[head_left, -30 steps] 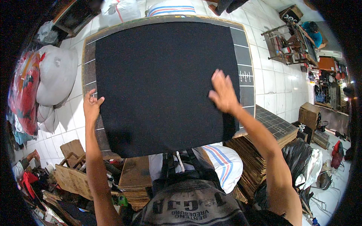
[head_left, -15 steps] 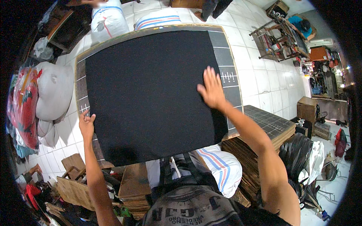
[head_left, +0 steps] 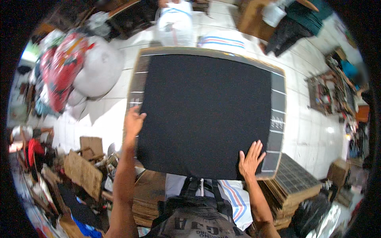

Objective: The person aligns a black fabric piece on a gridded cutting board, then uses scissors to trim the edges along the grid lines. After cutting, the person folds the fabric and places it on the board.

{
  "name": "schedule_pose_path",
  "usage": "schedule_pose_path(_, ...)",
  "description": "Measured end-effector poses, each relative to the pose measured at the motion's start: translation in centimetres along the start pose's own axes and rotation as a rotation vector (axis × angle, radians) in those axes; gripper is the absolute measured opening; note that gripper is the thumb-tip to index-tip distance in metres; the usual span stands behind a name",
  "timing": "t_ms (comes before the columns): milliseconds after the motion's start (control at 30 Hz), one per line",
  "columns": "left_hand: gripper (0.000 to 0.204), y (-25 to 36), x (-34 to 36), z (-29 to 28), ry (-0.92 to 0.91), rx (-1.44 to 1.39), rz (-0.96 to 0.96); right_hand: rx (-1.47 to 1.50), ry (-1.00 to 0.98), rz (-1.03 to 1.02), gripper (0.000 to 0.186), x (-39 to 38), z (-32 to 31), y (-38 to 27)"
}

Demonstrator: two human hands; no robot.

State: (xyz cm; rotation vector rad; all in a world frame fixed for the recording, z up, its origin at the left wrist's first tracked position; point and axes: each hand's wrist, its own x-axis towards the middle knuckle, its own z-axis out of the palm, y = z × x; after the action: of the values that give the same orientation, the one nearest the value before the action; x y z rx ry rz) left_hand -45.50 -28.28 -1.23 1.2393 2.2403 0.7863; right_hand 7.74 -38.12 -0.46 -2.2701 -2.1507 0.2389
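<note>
A black piece of cloth (head_left: 206,115) lies spread over a dark board (head_left: 279,99) that has white lines along its side margins. My right hand (head_left: 251,160) rests flat on the cloth near its lower right corner, fingers spread. At the left margin of the board is my left hand (head_left: 135,123), beside the cloth's left edge, its fingers apart and slightly bent. No object shows in either hand. The lower edge of the cloth reaches the board's near side, close to my body.
Stacked boards (head_left: 291,178) stand right of the near corner, with another stack (head_left: 149,198) at the left. White sacks (head_left: 222,41) lie beyond the board. Bulging bags (head_left: 99,67) sit at the far left. A person (head_left: 299,23) stands at the back right.
My right hand has slid down the cloth toward its near right corner. My left hand stays by the left edge. The whole view has swung to the left.
</note>
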Motion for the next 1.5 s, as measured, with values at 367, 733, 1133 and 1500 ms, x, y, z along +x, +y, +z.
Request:
schedule_pose_path(367,0.045,-2.7,-9.1,-3.0,-0.082,-0.177,-0.143,-0.032,-0.510,-0.854,0.079,0.4,-0.7,-20.2)
schedule_pose_path(733,0.049,4.5,4.0,-0.9,-0.131,-0.241,-0.126,-0.045,-0.217,-0.922,0.084,8.5,0.2,-33.1)
schedule_pose_path(1133,0.044,9.7,18.0,3.0,-0.077,-0.259,-0.116,-0.037,-0.031,-0.841,0.065,33.0,1.9,-39.4)
schedule_pose_path(1500,0.044,11.6,23.9,3.9,-0.092,-0.217,-0.168,0.079,0.057,-0.861,0.060,39.2,2.5,-41.9)
